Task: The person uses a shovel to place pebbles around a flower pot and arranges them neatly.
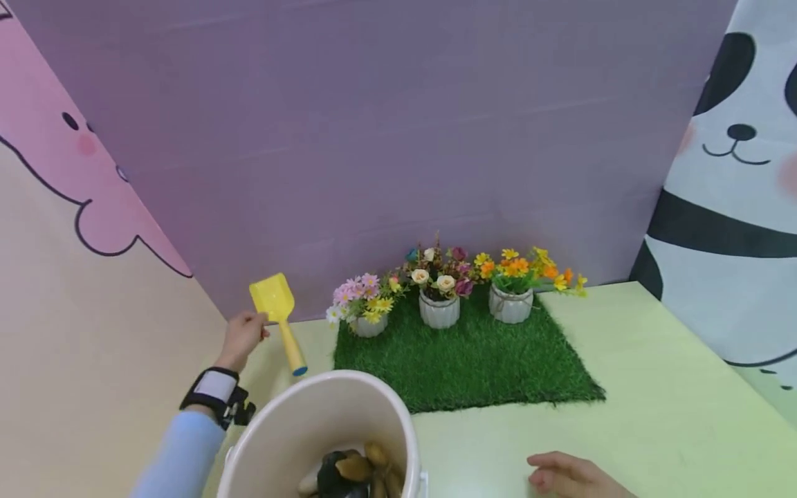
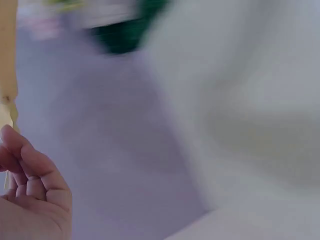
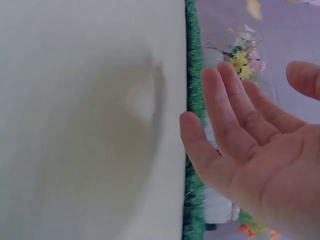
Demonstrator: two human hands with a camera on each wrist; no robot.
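Note:
My left hand (image 1: 243, 335) is raised at the left and its fingertips meet the neck of a yellow toy shovel (image 1: 277, 311). The shovel stands tilted, blade up by the purple wall, its blue handle tip (image 1: 299, 371) low near the table. The left wrist view is blurred: my loosely curled fingers (image 2: 30, 185) show with a strip of the yellow shovel (image 2: 7, 75) at the edge. My right hand (image 1: 563, 476) rests low on the pale green table (image 1: 654, 415), palm open with fingers (image 3: 235, 120) spread, holding nothing.
A white bucket (image 1: 280, 429) holding brown and dark lumps (image 1: 351, 470) stands close in front. Behind it lies a green turf mat (image 1: 467, 360) with three white pots of flowers (image 1: 439, 309) along its back edge. Purple, pink and panda-print walls close the table in.

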